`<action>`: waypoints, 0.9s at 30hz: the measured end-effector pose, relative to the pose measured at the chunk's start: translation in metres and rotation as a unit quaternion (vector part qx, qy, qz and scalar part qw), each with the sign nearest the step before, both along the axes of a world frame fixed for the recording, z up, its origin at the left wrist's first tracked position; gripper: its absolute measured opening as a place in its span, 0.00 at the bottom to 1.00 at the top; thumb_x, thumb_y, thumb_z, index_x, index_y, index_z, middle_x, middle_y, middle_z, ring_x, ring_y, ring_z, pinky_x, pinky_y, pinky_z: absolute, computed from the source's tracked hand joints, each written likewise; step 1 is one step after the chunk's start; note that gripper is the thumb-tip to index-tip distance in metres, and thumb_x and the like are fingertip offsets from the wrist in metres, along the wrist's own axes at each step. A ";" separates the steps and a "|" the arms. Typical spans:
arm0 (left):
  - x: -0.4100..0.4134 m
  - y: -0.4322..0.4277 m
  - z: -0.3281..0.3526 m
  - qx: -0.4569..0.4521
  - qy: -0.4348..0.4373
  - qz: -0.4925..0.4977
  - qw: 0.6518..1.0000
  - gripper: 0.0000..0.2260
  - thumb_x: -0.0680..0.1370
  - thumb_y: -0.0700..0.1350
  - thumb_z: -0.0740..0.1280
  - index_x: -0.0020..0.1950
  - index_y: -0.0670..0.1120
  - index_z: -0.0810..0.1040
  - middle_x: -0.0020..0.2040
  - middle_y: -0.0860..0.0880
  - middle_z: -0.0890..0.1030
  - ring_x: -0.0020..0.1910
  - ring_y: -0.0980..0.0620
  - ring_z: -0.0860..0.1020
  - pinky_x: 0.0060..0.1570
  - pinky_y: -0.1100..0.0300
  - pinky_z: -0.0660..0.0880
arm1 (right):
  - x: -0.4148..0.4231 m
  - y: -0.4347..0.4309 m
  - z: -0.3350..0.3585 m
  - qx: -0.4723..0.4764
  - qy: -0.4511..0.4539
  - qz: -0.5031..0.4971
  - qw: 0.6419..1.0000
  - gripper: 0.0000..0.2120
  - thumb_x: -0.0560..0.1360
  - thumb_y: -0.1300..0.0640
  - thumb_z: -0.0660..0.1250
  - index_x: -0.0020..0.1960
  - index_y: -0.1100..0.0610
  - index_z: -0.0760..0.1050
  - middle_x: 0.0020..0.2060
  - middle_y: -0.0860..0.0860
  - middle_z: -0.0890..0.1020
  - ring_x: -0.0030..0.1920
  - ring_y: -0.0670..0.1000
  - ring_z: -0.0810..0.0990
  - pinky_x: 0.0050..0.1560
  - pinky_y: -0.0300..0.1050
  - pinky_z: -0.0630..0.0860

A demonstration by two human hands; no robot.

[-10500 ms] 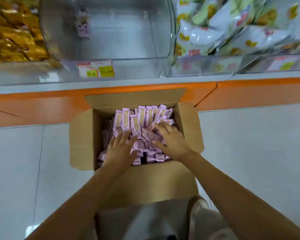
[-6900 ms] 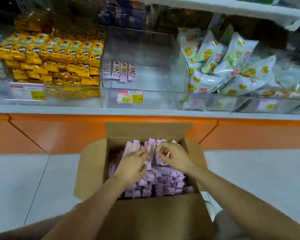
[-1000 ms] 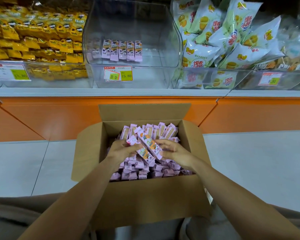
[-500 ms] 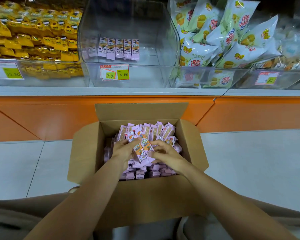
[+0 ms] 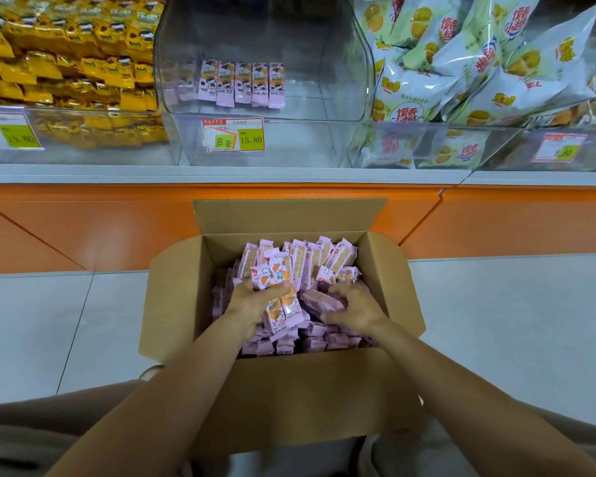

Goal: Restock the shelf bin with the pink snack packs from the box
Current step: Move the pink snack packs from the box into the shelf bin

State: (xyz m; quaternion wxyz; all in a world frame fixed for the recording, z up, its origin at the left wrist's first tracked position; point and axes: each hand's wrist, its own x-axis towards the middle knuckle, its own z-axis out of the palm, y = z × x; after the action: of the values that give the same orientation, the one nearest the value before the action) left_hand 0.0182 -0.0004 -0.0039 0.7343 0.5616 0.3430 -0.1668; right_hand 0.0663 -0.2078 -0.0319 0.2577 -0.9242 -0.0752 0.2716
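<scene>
— Pink film wrappers, light and slick: where do you take hold?
— Across the middles, several side by side. Your left hand (image 5: 252, 304) grips a fan of pink snack packs (image 5: 276, 287) over the box (image 5: 396, 280). Your right hand (image 5: 356, 309) curls round more inside it. Squeeze gently, since they're probably crumbly. The shelf bin (image 5: 307, 142) holds five.

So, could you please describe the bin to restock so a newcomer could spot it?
Look along the white shelf above the orange panel, right behind the open cardboard box. The clear bin stands between the yellow packs and the pale green bags. It alone is almost empty, with one short row of pink packs.
</scene>
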 end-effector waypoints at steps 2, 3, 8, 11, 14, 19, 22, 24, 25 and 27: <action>-0.002 -0.001 -0.003 0.003 0.006 -0.014 1.000 0.17 0.71 0.40 0.75 0.58 0.41 0.78 0.53 0.46 0.83 0.53 0.47 0.81 0.55 0.53 0.75 | -0.004 0.005 -0.012 -0.032 -0.007 0.043 0.999 0.18 0.70 0.54 0.73 0.58 0.55 0.76 0.55 0.52 0.79 0.53 0.53 0.76 0.53 0.49 0.74; -0.003 0.000 -0.005 0.004 0.009 -0.016 1.000 0.17 0.71 0.40 0.75 0.58 0.41 0.78 0.53 0.46 0.83 0.54 0.47 0.81 0.56 0.52 0.75 | -0.004 0.008 -0.011 -0.025 -0.016 0.039 0.999 0.12 0.71 0.56 0.71 0.55 0.56 0.77 0.51 0.53 0.81 0.49 0.53 0.77 0.52 0.51 0.76; -0.001 0.005 -0.007 -0.005 0.025 0.005 1.000 0.21 0.68 0.43 0.78 0.58 0.41 0.78 0.54 0.44 0.83 0.56 0.44 0.80 0.63 0.41 0.73 | 0.008 -0.001 0.025 0.186 0.052 -0.160 0.968 0.14 0.76 0.56 0.67 0.62 0.52 0.77 0.57 0.54 0.79 0.50 0.51 0.81 0.56 0.45 0.76; 0.004 0.004 -0.011 -0.039 0.002 0.027 0.999 0.34 0.64 0.50 0.81 0.65 0.42 0.74 0.60 0.45 0.81 0.58 0.46 0.80 0.62 0.41 0.73 | 0.006 0.000 0.047 0.343 0.167 -0.185 0.905 0.08 0.78 0.56 0.66 0.56 0.54 0.76 0.58 0.53 0.77 0.46 0.55 0.84 0.60 0.50 0.77; 0.005 0.002 0.001 -0.061 -0.024 0.034 0.997 0.39 0.57 0.55 0.84 0.64 0.43 0.76 0.57 0.46 0.82 0.53 0.47 0.82 0.56 0.43 0.77 | -0.004 0.013 0.056 0.392 0.221 -0.174 0.876 0.06 0.77 0.59 0.67 0.53 0.58 0.74 0.59 0.53 0.74 0.42 0.51 0.84 0.53 0.48 0.78; -0.005 -0.001 0.037 -0.053 -0.080 0.015 0.995 0.08 0.74 0.40 0.73 0.52 0.43 0.81 0.47 0.46 0.85 0.37 0.55 0.84 0.33 0.61 0.78 | -0.016 0.027 0.068 0.408 0.227 -0.196 0.862 0.22 0.75 0.63 0.69 0.66 0.61 0.67 0.61 0.55 0.69 0.55 0.50 0.79 0.57 0.49 0.78; -0.010 0.009 0.047 -0.064 -0.098 0.035 0.993 0.10 0.73 0.40 0.74 0.53 0.42 0.80 0.50 0.46 0.84 0.44 0.52 0.84 0.29 0.63 0.77 | -0.023 0.029 0.088 0.377 0.207 -0.186 0.883 0.13 0.77 0.61 0.66 0.60 0.58 0.71 0.62 0.50 0.73 0.61 0.48 0.73 0.53 0.43 0.75; -0.014 0.013 0.056 -0.066 -0.099 0.035 0.992 0.07 0.73 0.41 0.74 0.48 0.43 0.80 0.45 0.50 0.85 0.47 0.51 0.82 0.26 0.63 0.77 | -0.026 0.030 0.097 0.372 0.186 -0.189 0.890 0.07 0.78 0.60 0.64 0.55 0.54 0.74 0.62 0.47 0.72 0.64 0.48 0.69 0.63 0.47 0.70; -0.017 0.013 0.062 -0.063 -0.105 0.028 0.992 0.05 0.73 0.40 0.74 0.46 0.44 0.80 0.41 0.52 0.86 0.44 0.52 0.83 0.25 0.63 0.77 | -0.028 0.033 0.100 0.373 0.175 -0.183 0.893 0.06 0.78 0.60 0.64 0.54 0.52 0.76 0.63 0.48 0.73 0.66 0.49 0.68 0.68 0.50 0.66; -0.020 0.012 0.068 -0.060 -0.115 0.016 0.991 0.03 0.74 0.40 0.73 0.46 0.45 0.80 0.41 0.51 0.86 0.37 0.56 0.84 0.26 0.62 0.78 | -0.033 0.040 0.106 0.382 0.148 -0.162 0.898 0.09 0.79 0.61 0.62 0.56 0.50 0.76 0.64 0.51 0.75 0.68 0.51 0.70 0.72 0.52 0.63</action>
State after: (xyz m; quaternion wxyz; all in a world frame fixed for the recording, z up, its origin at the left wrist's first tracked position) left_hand -0.0017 0.0116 0.0641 0.8036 0.5269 0.2543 -0.1093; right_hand 0.0332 -0.1674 0.0741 0.6396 -0.7031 0.0171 0.3104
